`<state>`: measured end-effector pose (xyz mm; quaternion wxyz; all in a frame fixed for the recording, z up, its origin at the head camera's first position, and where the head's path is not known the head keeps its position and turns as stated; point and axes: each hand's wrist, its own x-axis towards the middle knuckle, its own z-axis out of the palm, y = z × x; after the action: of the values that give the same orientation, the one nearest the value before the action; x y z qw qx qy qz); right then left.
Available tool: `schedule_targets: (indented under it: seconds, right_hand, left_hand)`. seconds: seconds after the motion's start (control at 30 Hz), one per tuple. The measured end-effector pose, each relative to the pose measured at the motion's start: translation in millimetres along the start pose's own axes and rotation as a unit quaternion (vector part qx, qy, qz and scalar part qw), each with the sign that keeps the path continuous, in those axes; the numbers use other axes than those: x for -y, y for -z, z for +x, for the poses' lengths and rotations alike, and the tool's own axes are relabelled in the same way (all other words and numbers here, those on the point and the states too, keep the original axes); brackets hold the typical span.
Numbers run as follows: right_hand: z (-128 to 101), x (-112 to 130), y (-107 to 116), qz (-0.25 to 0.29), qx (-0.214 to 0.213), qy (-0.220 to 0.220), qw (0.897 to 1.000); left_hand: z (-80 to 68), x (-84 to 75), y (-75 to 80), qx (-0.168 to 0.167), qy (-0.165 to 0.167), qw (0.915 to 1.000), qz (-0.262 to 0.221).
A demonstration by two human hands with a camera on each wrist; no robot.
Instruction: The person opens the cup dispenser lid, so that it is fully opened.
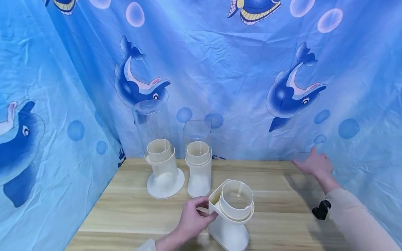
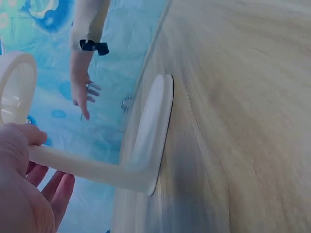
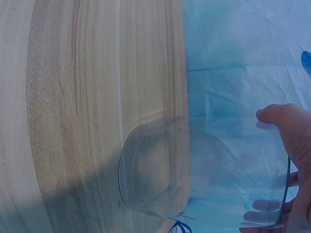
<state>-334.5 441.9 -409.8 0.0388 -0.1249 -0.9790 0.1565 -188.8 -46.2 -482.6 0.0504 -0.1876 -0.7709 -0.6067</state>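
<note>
My left hand [image 1: 194, 216] grips a cream plastic stand [image 1: 232, 232] by the side of its collar, thumb above and fingers beneath. The stand has a round cup-like top and a flat base, which rests on the table in the left wrist view. At the table's back right, my right hand [image 1: 316, 167] holds a clear plastic container [image 3: 209, 170] by its rim, thumb on one side and fingers on the other. Through the clear wall those fingers [image 3: 265, 206] show. From the head this container is barely visible.
Two more cream stands stand at the back left, a round-based one [image 1: 164, 183] and a narrower one [image 1: 200, 181]. Each carries a clear container: a tall cylinder [image 1: 150, 122] and a shorter one [image 1: 197, 130]. A blue dolphin-print curtain [image 1: 220, 87] borders the wooden table [image 1: 125, 209].
</note>
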Motion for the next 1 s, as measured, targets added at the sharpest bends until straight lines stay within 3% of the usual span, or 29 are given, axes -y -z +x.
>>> schedule_targets:
  seconds: [0.07, 0.27, 0.5, 1.0]
  right_hand:
    - [0, 0, 1, -0.001, 0.003, -0.003, 1.000]
    - [0, 0, 1, -0.006, 0.000, -0.003, 1.000]
    - [-1, 1, 1, -0.013, 0.005, 0.007, 1.000]
    - [-1, 1, 0, -0.013, -0.004, 0.009, 1.000]
  left_hand:
    - [2.7, 0.7, 0.7, 0.001, -0.003, 1.0000, 0.007]
    - [15.5, 5.6, 2.2, 0.048, -0.004, 0.9987, -0.014]
    - [21.6, 3.6, 8.0, 0.052, 0.001, 0.9985, 0.019]
    - [60.9, 17.7, -1.9, -0.002, -0.021, 0.9966, 0.079]
